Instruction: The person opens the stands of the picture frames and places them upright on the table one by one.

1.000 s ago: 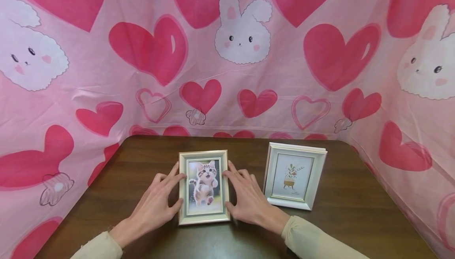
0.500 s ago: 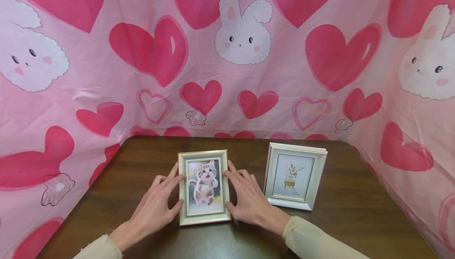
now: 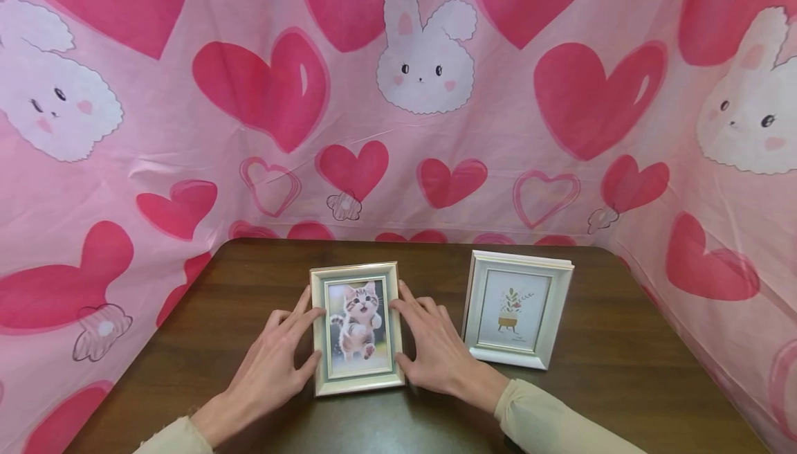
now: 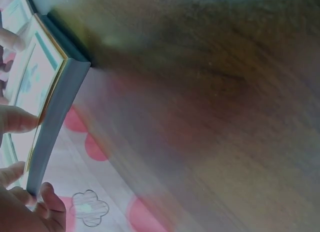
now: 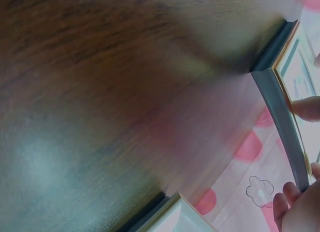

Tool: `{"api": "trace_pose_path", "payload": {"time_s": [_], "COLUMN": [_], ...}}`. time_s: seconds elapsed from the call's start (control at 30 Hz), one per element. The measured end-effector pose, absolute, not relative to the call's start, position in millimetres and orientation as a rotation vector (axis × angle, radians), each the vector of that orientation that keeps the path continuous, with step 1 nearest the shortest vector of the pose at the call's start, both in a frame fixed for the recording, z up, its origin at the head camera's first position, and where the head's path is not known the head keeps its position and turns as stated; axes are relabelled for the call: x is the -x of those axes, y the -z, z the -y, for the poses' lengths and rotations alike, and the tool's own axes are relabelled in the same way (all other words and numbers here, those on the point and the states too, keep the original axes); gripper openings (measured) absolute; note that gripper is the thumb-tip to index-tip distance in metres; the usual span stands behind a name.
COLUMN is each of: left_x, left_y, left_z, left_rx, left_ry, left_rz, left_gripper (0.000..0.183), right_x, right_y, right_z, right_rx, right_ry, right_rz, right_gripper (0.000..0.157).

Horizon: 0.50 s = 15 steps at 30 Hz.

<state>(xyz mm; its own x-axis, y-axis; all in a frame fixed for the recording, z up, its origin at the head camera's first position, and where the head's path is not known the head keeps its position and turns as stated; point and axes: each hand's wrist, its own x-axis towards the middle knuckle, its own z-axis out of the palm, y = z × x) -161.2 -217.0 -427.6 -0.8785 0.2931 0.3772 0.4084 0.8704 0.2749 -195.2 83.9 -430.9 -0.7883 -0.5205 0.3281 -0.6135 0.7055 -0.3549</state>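
Observation:
A picture frame with a kitten photo [image 3: 358, 329] stands upright, leaning back a little, on the dark wooden table [image 3: 261, 260]. My left hand [image 3: 268, 357] grips its left side, with thumb and index finger on the front border. From the other side my right hand [image 3: 438, 347] holds the right border in the same way. In the left wrist view the frame's grey side edge [image 4: 55, 112] shows, with some left-hand fingers [image 4: 52, 199] reaching behind it. The right wrist view shows right-hand fingertips [image 5: 290, 194] behind the opposite edge [image 5: 280, 117].
To the right stands a second white picture frame [image 3: 517, 309] with a potted-plant print, turned at an angle and close to my right hand. A pink cloth [image 3: 398, 129] with hearts and rabbits hangs around the table's back and sides.
The kitten frame has turned very slightly, its top edge shifting a touch to the left. Both hands keep their hold, and the plant frame stays in place.

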Motion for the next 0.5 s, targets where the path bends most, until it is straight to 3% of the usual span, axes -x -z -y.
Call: {"api": "trace_pose_path", "payload": {"time_s": [0.5], "left_x": [153.5], "left_y": [427.8], "left_z": [215.5], "left_rx": [0.508], "left_ry": [0.476], "left_rz": [2.704], "left_gripper": [0.073], "right_x": [196.0], "right_y": [433.6], "right_z": [-87.0], "right_rx": [-0.955], "right_ry": [-0.688], "right_rz": [2.663], "right_gripper": [0.08]}}
